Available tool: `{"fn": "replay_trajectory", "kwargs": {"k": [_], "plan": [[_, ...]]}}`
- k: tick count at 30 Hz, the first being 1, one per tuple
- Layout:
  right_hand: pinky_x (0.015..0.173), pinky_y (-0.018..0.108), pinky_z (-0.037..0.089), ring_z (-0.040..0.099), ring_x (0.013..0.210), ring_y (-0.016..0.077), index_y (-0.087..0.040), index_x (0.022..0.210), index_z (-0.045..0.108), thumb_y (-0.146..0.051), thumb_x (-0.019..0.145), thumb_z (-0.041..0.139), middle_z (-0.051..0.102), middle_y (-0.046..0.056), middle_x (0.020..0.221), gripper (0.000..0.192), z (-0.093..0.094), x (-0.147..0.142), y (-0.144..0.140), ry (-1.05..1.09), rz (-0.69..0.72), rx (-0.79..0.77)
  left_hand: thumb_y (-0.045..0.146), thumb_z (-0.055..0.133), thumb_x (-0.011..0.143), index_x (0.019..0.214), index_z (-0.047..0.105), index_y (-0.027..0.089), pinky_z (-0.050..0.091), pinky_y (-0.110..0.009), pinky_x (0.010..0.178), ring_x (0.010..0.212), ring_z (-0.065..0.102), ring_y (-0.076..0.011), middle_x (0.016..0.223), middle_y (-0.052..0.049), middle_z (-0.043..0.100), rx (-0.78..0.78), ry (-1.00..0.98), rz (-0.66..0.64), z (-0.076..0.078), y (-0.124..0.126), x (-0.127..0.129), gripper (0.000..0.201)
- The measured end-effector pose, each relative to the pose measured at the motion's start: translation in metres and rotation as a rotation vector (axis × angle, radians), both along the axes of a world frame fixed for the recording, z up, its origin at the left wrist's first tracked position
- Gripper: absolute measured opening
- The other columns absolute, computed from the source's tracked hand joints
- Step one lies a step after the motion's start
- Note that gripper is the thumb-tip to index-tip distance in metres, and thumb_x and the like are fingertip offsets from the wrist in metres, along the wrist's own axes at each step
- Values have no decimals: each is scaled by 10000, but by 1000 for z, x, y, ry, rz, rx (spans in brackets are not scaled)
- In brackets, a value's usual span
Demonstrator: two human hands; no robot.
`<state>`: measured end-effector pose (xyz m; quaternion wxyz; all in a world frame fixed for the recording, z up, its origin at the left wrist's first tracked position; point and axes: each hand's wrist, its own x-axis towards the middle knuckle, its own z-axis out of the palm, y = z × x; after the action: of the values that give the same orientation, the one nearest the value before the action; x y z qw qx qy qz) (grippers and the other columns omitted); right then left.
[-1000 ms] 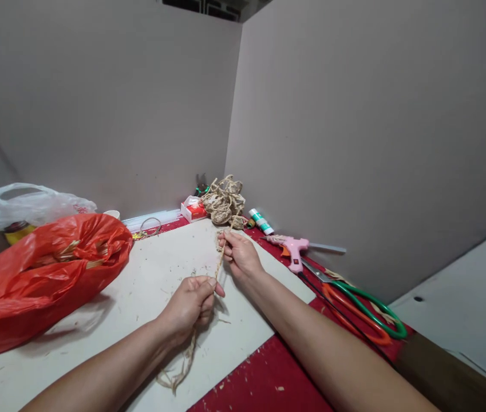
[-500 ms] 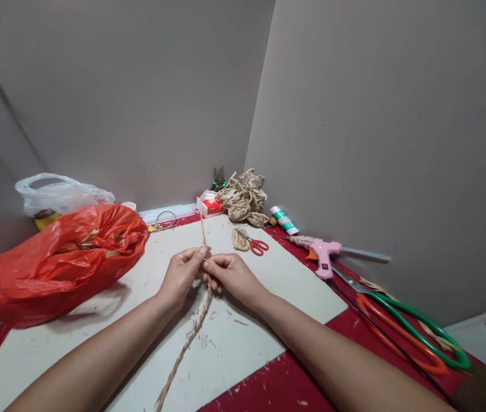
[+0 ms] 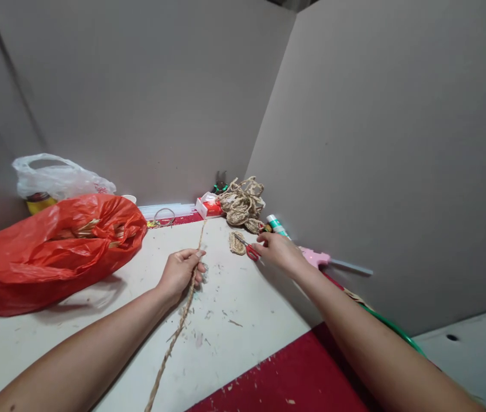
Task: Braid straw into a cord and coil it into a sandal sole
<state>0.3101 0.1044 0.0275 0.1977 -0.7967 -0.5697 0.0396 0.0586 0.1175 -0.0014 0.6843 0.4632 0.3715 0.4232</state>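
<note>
A length of braided straw cord (image 3: 181, 320) runs from the far part of the white board down to the near edge of view. My left hand (image 3: 182, 272) is closed around it, pinching between thumb and fingers. Away to the right, my right hand (image 3: 277, 250) reaches over the small red-handled scissors (image 3: 252, 252), its fingers apart at the handles. Whether they touch the handles is hard to make out. The scissors' blades rest on a small coil of cord (image 3: 237, 243).
A red plastic bag (image 3: 54, 252) bulges at the left, with a white bag (image 3: 60, 180) behind. Cord bundles (image 3: 243, 203) and a red box (image 3: 208, 206) stand at the back. My right arm partly covers a pink glue gun (image 3: 315, 257) and green-handled shears (image 3: 392, 327). Scraps litter the white board (image 3: 243, 366).
My right hand has let go of the cord and moved right and forward to the scissors. My left hand still holds the cord. The view has shifted slightly.
</note>
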Motion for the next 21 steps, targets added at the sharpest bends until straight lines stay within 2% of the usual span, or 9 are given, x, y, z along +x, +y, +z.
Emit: {"fn": "replay_trajectory", "kwargs": {"k": [3, 7, 12, 15, 18, 21], "plan": [[548, 291, 313, 573, 643, 211, -183, 703, 666, -305, 693, 659, 664, 89, 708, 123, -12, 15, 7, -15, 48, -116, 444, 709, 690, 897, 640, 100, 343, -181, 353, 346, 460, -60, 538, 10, 593, 7, -3, -9, -3, 1, 1, 408], [551, 293, 313, 564, 631, 202, -184, 610, 625, -255, 647, 668, 646, 78, 664, 91, -24, 20, 18, -9, 80, -168, 392, 685, 732, 975, 627, 98, 365, -182, 366, 359, 474, -60, 568, 8, 602, -14, -10, -40, -4, 1, 0, 386], [490, 281, 287, 486, 495, 157, -190, 432, 519, -253, 555, 705, 525, 22, 451, 231, -19, 28, 21, 112, 90, -216, 313, 643, 779, 1070, 607, 96, 360, -181, 360, 355, 480, -65, 565, 8, 600, -10, 1, -60, -1, 0, -2, 365], [450, 265, 276, 405, 440, 117, -200, 493, 495, -345, 633, 642, 447, -18, 429, 250, -16, 29, 7, 237, 85, -179, 281, 620, 793, 1071, 613, 101, 364, -180, 355, 348, 476, -61, 572, 9, 598, -2, -3, -53, -1, -1, 0, 331], [428, 243, 274, 315, 429, 80, -197, 614, 513, -475, 722, 551, 389, -49, 497, 300, -13, 21, -12, 477, 142, -106, 204, 603, 782, 1001, 631, 98, 366, -176, 344, 357, 477, -47, 663, -16, 633, -11, -5, 0, -4, 0, 2, 245], [402, 216, 186, 192, 450, 41, -169, 626, 531, -490, 617, 725, 359, -64, 560, 375, -5, -2, -24, 1031, 241, 11, 153, 598, 766, 928, 643, 87, 381, -171, 356, 377, 477, -41, 661, -17, 618, -28, 14, 49, -6, 1, 4, 181]]}}
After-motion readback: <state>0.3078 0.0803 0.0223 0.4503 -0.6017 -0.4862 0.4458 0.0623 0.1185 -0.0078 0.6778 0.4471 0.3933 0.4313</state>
